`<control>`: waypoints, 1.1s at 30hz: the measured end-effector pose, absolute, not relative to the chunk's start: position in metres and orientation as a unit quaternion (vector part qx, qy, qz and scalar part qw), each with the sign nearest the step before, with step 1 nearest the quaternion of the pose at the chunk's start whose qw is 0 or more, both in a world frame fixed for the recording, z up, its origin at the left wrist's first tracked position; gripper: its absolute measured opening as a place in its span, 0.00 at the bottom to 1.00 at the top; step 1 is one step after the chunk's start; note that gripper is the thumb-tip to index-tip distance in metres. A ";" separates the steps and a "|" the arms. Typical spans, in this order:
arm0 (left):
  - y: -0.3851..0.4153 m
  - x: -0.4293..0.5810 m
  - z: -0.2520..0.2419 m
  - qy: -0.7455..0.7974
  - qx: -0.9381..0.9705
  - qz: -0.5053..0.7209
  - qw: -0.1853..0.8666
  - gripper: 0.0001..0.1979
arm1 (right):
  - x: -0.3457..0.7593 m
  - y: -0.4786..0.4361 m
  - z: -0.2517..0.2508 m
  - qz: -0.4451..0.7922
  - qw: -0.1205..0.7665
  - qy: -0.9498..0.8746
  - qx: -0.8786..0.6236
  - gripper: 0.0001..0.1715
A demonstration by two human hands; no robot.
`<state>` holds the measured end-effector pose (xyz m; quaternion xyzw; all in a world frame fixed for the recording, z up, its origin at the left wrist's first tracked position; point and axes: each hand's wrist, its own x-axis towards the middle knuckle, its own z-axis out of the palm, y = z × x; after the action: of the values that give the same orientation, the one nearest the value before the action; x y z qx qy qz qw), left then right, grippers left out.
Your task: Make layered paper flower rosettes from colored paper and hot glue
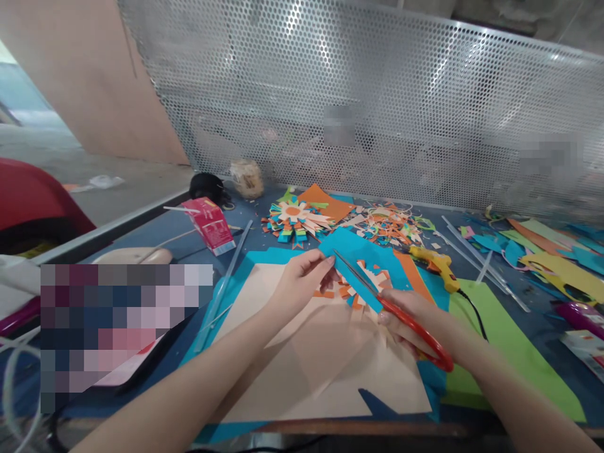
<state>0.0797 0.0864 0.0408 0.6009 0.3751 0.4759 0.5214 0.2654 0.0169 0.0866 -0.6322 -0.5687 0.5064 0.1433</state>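
Note:
My left hand (302,277) pinches the near edge of a blue paper piece (363,255) held just above the table. My right hand (415,321) grips red-handled scissors (401,314), whose blades run up and left across the blue paper. Under both hands lies a large beige paper sheet (325,365) on top of blue sheets. Small orange and beige paper scraps (353,290) lie below the blue piece.
A paper flower (295,220), an orange sheet (325,201) and a scrap heap (387,223) lie behind. A yellow glue gun (436,264), glue sticks (476,264) and a green sheet (509,340) sit right. A pink carton (210,223) stands left. Perforated metal screen (377,107) closes the back.

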 end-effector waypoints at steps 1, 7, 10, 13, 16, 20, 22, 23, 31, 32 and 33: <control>0.086 0.080 0.041 0.372 0.603 0.471 0.525 0.15 | 0.264 0.016 0.089 0.496 0.134 -0.583 -0.629 0.10; 0.085 0.082 0.042 0.358 0.607 0.462 0.539 0.15 | 0.269 0.020 0.082 0.480 0.119 -0.625 -0.604 0.15; 0.085 0.082 0.041 0.357 0.606 0.462 0.541 0.14 | 0.273 0.023 0.072 0.525 0.119 -0.558 -0.632 0.13; 0.086 0.081 0.041 0.354 0.603 0.463 0.545 0.15 | 0.275 0.026 0.065 0.539 0.111 -0.535 -0.641 0.15; 0.085 0.080 0.040 0.344 0.604 0.461 0.552 0.15 | 0.275 0.024 0.066 0.520 0.117 -0.564 -0.631 0.14; 0.083 0.082 0.040 0.325 0.617 0.431 0.572 0.15 | 0.269 0.019 0.078 0.468 0.133 -0.623 -0.613 0.10; 0.083 0.083 0.040 0.322 0.618 0.424 0.578 0.15 | 0.266 0.018 0.083 0.472 0.137 -0.626 -0.606 0.08; 0.083 0.083 0.040 0.321 0.619 0.424 0.578 0.15 | 0.265 0.018 0.085 0.483 0.139 -0.616 -0.606 0.07; 0.085 0.081 0.036 0.322 0.629 0.417 0.572 0.15 | 0.265 0.022 0.077 0.538 0.129 -0.528 -0.644 0.07; 0.086 0.081 0.036 0.320 0.628 0.417 0.574 0.15 | 0.266 0.021 0.075 0.529 0.131 -0.547 -0.636 0.09; 0.086 0.081 0.036 0.319 0.626 0.416 0.577 0.15 | 0.268 0.021 0.074 0.518 0.131 -0.567 -0.626 0.12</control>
<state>0.0811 0.0856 0.0362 0.6261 0.3194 0.4162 0.5768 0.2677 0.0208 0.0740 -0.6261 -0.5675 0.5185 0.1311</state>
